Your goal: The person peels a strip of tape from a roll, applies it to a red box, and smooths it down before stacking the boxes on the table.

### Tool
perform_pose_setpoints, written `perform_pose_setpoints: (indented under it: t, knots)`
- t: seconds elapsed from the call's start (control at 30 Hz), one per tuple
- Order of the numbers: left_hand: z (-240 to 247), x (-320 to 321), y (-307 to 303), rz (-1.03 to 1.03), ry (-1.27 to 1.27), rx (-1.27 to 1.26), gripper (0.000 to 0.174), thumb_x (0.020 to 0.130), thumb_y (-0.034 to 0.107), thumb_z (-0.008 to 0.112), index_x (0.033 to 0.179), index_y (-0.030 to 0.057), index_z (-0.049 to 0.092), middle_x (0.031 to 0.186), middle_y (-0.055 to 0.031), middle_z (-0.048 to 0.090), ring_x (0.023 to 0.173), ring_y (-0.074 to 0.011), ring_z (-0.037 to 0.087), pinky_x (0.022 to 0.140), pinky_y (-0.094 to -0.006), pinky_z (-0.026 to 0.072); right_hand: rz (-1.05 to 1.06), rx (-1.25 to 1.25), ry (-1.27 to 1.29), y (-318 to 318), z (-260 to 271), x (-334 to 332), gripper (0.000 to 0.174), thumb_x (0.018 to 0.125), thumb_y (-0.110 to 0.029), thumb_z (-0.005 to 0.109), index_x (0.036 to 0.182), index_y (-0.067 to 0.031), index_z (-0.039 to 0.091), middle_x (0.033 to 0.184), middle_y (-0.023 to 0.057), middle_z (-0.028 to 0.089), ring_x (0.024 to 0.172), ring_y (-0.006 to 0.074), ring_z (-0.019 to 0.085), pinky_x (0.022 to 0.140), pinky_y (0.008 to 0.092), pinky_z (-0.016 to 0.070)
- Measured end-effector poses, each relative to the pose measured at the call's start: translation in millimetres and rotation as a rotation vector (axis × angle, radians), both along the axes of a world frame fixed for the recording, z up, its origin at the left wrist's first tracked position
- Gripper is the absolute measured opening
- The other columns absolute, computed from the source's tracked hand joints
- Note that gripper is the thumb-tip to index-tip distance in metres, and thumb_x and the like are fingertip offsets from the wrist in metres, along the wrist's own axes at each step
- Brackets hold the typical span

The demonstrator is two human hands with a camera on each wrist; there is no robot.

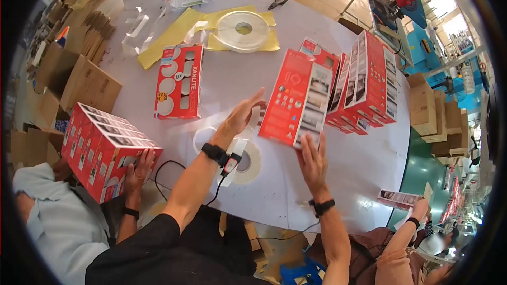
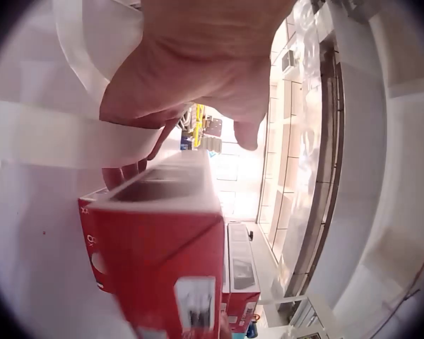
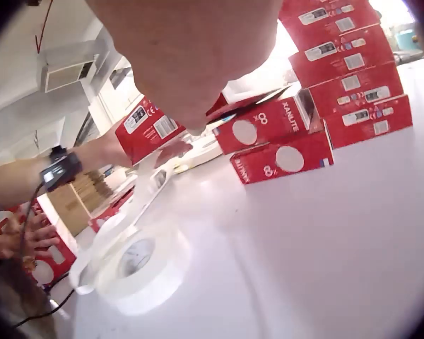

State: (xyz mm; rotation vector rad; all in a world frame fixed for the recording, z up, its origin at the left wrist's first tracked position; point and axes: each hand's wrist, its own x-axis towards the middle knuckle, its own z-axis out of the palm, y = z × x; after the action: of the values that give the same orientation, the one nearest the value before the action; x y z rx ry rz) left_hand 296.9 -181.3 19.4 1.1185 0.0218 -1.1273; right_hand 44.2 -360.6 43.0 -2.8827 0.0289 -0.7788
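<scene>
My right hand [image 1: 313, 166] holds a red-and-white printed carton [image 1: 296, 100] by its lower corner, fingers lying on its face and thumb hidden. The carton stands tilted over the table. At its left side is my left hand [image 1: 240, 119], thumb spread from the fingers, which reach the carton's edge. A white tape strip [image 2: 63, 134] runs to those fingers in the left wrist view. Below the hand, a white tape roll [image 3: 145, 268] lies on the table. In the right wrist view, the carton's red end [image 3: 148, 131] shows beyond my right hand [image 3: 191, 56].
Stacked red cartons [image 1: 364, 84] stand right of the held one. Another XANLITE carton [image 1: 179, 82] lies at left, near a large tape roll [image 1: 243, 30] on yellow paper. Pliers [image 1: 278, 2] lie at the back. A neighbour at left handles a red box [image 1: 103, 150]; another person sits right.
</scene>
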Motion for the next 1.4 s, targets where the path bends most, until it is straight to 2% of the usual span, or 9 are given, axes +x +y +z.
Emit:
perform_pose_setpoints:
  t: [0.23, 0.37, 0.43, 0.53, 0.73, 0.97, 1.2, 1.33, 1.4]
  knots:
    - [37, -109, 43, 0.003, -0.357, -0.006, 0.061, 0.085, 0.030, 0.086, 0.130, -0.0042, 0.062, 0.116, -0.0102, 0.070, 0.111, -0.0180, 0.066, 0.100, -0.0319, 0.0502, -0.024, 0.188, 0.131, 59, 8, -140, 0.062, 0.083, -0.005, 0.083, 0.142, -0.0083, 0.063, 0.156, 0.0142, 0.053, 0.147, 0.0447, 0.044, 0.115, 0.0511, 0.0445]
    - [90, -185, 74, -0.030, -0.592, -0.116, 0.074, 0.080, 0.017, 0.089, 0.141, -0.0045, 0.054, 0.130, -0.0116, 0.066, 0.125, -0.0186, 0.061, 0.112, -0.0339, 0.0445, -0.311, 0.633, -0.077, 45, 62, -182, 0.092, 0.076, -0.007, 0.090, 0.157, -0.0038, 0.045, 0.157, 0.0207, 0.049, 0.145, 0.0360, 0.047, 0.118, 0.0466, 0.0415]
    - [88, -213, 73, -0.092, -0.593, -0.196, 0.079, 0.079, 0.013, 0.090, 0.144, -0.0049, 0.050, 0.136, -0.0123, 0.063, 0.129, -0.0202, 0.059, 0.114, -0.0352, 0.0427, -0.159, 0.960, -0.217, 23, 118, -178, 0.107, 0.076, -0.004, 0.091, 0.164, -0.0027, 0.029, 0.151, 0.0183, 0.054, 0.139, 0.0317, 0.053, 0.116, 0.0449, 0.0442]
    - [69, -241, 61, -0.222, -0.741, -0.190, 0.081, 0.080, 0.010, 0.088, 0.149, -0.0022, 0.047, 0.139, -0.0133, 0.062, 0.133, -0.0215, 0.056, 0.116, -0.0361, 0.0423, -0.068, 1.367, -0.039, 0, 143, -195, 0.104, 0.077, -0.003, 0.090, 0.162, -0.0029, 0.029, 0.142, 0.0139, 0.060, 0.132, 0.0257, 0.059, 0.112, 0.0414, 0.0490]
    - [79, -262, 50, -0.244, -1.034, 0.126, 0.085, 0.083, 0.009, 0.084, 0.158, 0.0052, 0.043, 0.152, -0.0164, 0.057, 0.141, -0.0292, 0.053, 0.117, -0.0396, 0.0412, -0.172, 1.194, -0.045, -8, 60, -223, 0.084, 0.077, 0.001, 0.089, 0.147, -0.0037, 0.043, 0.133, 0.0105, 0.062, 0.123, 0.0213, 0.063, 0.107, 0.0369, 0.0535]
    - [156, -267, 39, -0.038, -1.504, 0.065, 0.076, 0.088, 0.011, 0.080, 0.155, 0.0008, 0.046, 0.159, -0.0165, 0.050, 0.148, -0.0285, 0.047, 0.120, -0.0419, 0.0373, -0.124, 1.155, 0.040, -13, 71, -189, 0.088, 0.074, -0.001, 0.091, 0.147, -0.0047, 0.042, 0.134, 0.0125, 0.062, 0.128, 0.0231, 0.060, 0.110, 0.0385, 0.0508]
    - [181, -263, 75, -0.082, -1.164, -0.053, 0.039, 0.101, -0.005, 0.051, 0.139, -0.0050, 0.061, 0.142, -0.0221, 0.065, 0.124, -0.0309, 0.068, 0.107, -0.0395, 0.0511, -0.098, 1.027, -0.002, -23, 119, -184, 0.097, 0.081, -0.026, 0.089, 0.160, -0.0067, 0.035, 0.148, 0.0157, 0.055, 0.146, 0.0260, 0.046, 0.121, 0.0464, 0.0382]
    - [208, -270, 99, -0.232, -1.185, -0.132, 0.036, 0.100, -0.009, 0.046, 0.129, -0.0049, 0.066, 0.134, -0.0212, 0.070, 0.114, -0.0333, 0.073, 0.099, -0.0396, 0.0558, -0.399, 0.959, -0.163, 16, 168, -187, 0.054, 0.101, -0.037, 0.070, 0.143, -0.0034, 0.061, 0.117, 0.0096, 0.069, 0.104, 0.0160, 0.065, 0.094, 0.0335, 0.0533]
    - [221, -273, 106, -0.332, -1.143, -0.194, 0.035, 0.100, -0.009, 0.046, 0.127, -0.0042, 0.068, 0.134, -0.0207, 0.070, 0.115, -0.0353, 0.072, 0.101, -0.0397, 0.0550, -0.233, 1.263, -0.019, 49, 193, -194, 0.045, 0.108, -0.040, 0.059, 0.130, -0.0025, 0.070, 0.104, 0.0063, 0.069, 0.088, 0.0104, 0.059, 0.079, 0.0275, 0.0485]
